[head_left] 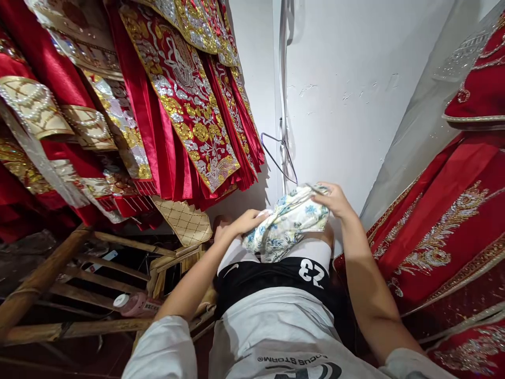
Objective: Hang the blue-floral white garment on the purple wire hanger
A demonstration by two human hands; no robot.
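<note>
A white cloth with a blue and green flower print point(290, 218) lies bunched over my lap, its folds hanging between my knees. My left hand point(252, 220) grips its left side, with the fingertips partly hidden in the fabric. At the upper right edge, my right hand point(329, 200) pinches the cloth between thumb and fingers. Whether it is a garment or a plain piece of fabric cannot be made out.
Red embroidered gowns point(189, 105) hang at my left, and more red beaded garments point(437, 221) hang at my right. A purple hanger point(281, 158) hangs by the white wall point(335, 95). Left and low are a bamboo frame point(71, 279) and a pink bottle point(136, 305).
</note>
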